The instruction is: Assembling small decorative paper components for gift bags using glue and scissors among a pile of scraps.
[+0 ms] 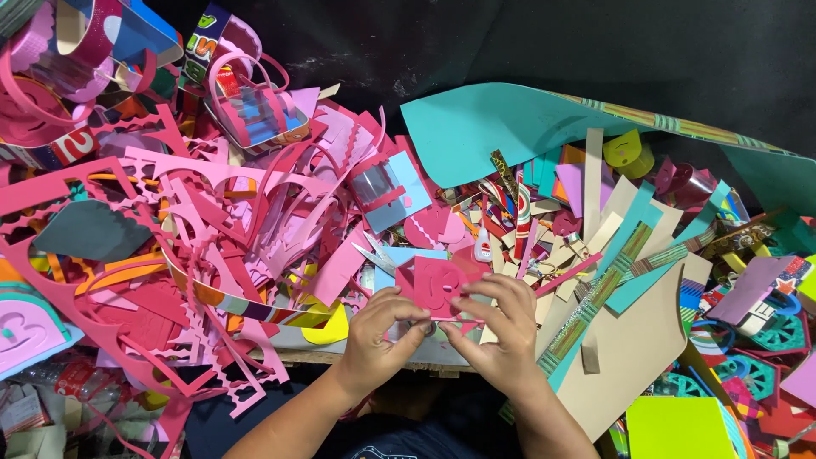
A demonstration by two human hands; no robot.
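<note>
Pink paper cutout (435,287) pinched between both hands, left (378,333) and right (500,333), fingers curled, wrists angled inward

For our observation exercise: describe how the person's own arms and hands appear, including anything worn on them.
Both forearms are bare, with no sleeves, gloves, watch or bracelets in view. The left hand and right hand show no visible rings on the fingers. A dark garment shows between the arms at the picture's bottom edge.

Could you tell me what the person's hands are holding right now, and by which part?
Both hands hold a small pink paper cutout: the left hand pinches its lower left edge, and the right hand grips its right and lower edge with the fingers.
</note>
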